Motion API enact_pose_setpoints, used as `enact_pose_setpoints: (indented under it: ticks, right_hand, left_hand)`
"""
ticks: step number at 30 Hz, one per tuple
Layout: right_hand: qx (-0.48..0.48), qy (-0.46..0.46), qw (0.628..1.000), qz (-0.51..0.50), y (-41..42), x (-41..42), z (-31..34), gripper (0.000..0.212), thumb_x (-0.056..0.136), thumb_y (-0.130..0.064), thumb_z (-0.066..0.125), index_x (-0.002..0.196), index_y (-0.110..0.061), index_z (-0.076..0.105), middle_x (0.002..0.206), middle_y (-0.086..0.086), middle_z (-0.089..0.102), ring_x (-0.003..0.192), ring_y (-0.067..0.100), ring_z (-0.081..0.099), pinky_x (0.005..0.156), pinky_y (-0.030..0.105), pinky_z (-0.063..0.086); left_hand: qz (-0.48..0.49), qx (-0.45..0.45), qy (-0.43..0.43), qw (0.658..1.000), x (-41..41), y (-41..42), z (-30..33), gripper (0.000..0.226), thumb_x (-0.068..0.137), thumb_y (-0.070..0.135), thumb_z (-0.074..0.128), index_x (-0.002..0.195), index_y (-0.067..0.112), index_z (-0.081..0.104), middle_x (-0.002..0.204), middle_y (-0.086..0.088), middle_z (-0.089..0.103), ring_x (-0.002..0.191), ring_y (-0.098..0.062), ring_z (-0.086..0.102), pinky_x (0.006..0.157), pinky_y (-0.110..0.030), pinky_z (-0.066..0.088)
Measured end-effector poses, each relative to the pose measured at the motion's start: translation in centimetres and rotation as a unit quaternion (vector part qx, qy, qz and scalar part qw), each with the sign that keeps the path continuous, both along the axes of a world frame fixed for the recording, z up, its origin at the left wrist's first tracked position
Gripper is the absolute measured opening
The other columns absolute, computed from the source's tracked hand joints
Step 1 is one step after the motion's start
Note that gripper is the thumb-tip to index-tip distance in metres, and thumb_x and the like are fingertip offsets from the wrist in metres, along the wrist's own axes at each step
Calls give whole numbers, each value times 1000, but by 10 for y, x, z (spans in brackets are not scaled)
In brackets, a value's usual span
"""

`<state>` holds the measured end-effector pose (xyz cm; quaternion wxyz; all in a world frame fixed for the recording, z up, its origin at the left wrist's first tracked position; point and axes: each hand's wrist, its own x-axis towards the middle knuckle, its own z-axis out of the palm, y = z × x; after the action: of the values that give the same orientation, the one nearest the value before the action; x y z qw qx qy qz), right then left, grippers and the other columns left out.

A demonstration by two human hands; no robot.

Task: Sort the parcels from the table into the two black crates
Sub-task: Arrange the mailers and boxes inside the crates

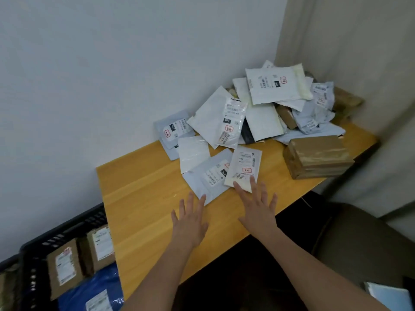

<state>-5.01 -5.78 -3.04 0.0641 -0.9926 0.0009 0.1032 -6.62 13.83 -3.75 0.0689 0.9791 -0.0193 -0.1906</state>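
Observation:
A heap of white and grey mailer parcels (265,108) covers the far end of the wooden table (143,198). Nearest me lie a small cream parcel (243,166) and a grey parcel (208,178) partly under it. My right hand (258,212) is spread flat, its fingertips touching the cream parcel's near edge. My left hand (189,223) hovers with fingers spread, its fingertips at the grey parcel's near corner. Neither hand holds anything. A black crate (56,234) at lower left holds brown boxes and a blue mailer.
A brown taped box (316,157) sits at the table's right edge, with more brown boxes behind the heap by the wall corner. A dark chair (363,239) stands right of the table. The white wall runs along the table's left side.

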Motion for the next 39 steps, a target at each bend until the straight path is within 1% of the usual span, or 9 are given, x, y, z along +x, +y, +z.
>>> enact_pose_setpoints:
  ticks: [5, 10, 18, 22, 27, 29, 33, 36, 39]
  right_hand:
    - [22, 20, 999, -36, -45, 17, -4, 100, 91, -19, 58, 149, -47, -18, 159, 5, -28, 148, 39, -16, 115, 67, 1]
    - [47, 69, 995, -59, -69, 36, -18, 90, 92, -15, 51, 153, -45, -9, 160, 3, -26, 148, 38, -16, 116, 65, 0]
    - [55, 168, 980, -93, -103, 97, -33, 90, 93, -16, 56, 153, -45, -5, 161, 1, -23, 150, 34, -13, 118, 60, 1]
    - [72, 204, 972, -88, -108, 142, -38, 85, 96, -21, 56, 155, -42, -3, 164, 3, -9, 150, 33, 1, 119, 59, 12]
    - [125, 240, 961, -64, -97, 175, -55, 87, 92, -42, 58, 154, -43, -4, 153, 7, 35, 137, 31, 38, 109, 56, 35]
    - [150, 257, 953, -61, -94, 180, -62, 89, 91, -46, 61, 154, -44, -3, 151, 6, 37, 136, 29, 39, 109, 54, 36]
    - [172, 269, 946, -56, -94, 183, -80, 93, 88, -39, 66, 154, -45, 0, 159, 12, 15, 143, 34, 28, 114, 49, 32]
    - [151, 283, 947, -32, -93, 185, -87, 94, 88, -39, 65, 156, -36, 0, 151, 10, 27, 132, 29, 42, 108, 42, 40]
    - [122, 288, 949, -20, -91, 194, -88, 92, 87, -43, 62, 157, -35, 2, 146, 8, 37, 125, 26, 49, 103, 37, 44]
  left_hand:
    - [-15, -3, 22, 1000, 22, -32, -2, 80, 100, 41, 46, 154, 35, -12, 161, -1, -20, 149, -32, -9, 119, -57, 9]
    - [3, -37, 58, 998, 59, -52, -18, 81, 98, 41, 49, 155, 34, -9, 162, -3, -14, 150, -33, -3, 118, -56, 16]
    - [48, -127, 123, 983, 138, -87, -49, 81, 96, 32, 55, 156, 27, 0, 162, -8, -1, 148, -33, 6, 117, -52, 24]
    - [45, -145, 143, 978, 179, -89, -61, 81, 97, 38, 54, 156, 22, 2, 162, -11, 3, 148, -36, 4, 119, -54, 17]
    - [52, -136, 166, 975, 211, -89, -76, 75, 99, 39, 48, 157, 20, 4, 162, -16, 1, 148, -39, 3, 119, -53, 14]
    - [69, -147, 182, 970, 214, -90, -80, 74, 100, 41, 47, 157, 22, 3, 162, -16, -1, 147, -43, 3, 118, -56, 15]
    - [80, -147, 200, 965, 215, -94, -89, 79, 97, 47, 51, 156, 23, 4, 162, -15, -5, 147, -43, -1, 119, -58, 13]
    - [107, -160, 196, 961, 219, -97, -94, 76, 95, 47, 54, 154, 21, 14, 161, -16, 1, 147, -43, 2, 118, -57, 15]
    - [129, -155, 187, 961, 222, -102, -101, 63, 90, 49, 60, 138, 16, 36, 155, -21, 18, 143, -44, 14, 115, -58, 20]
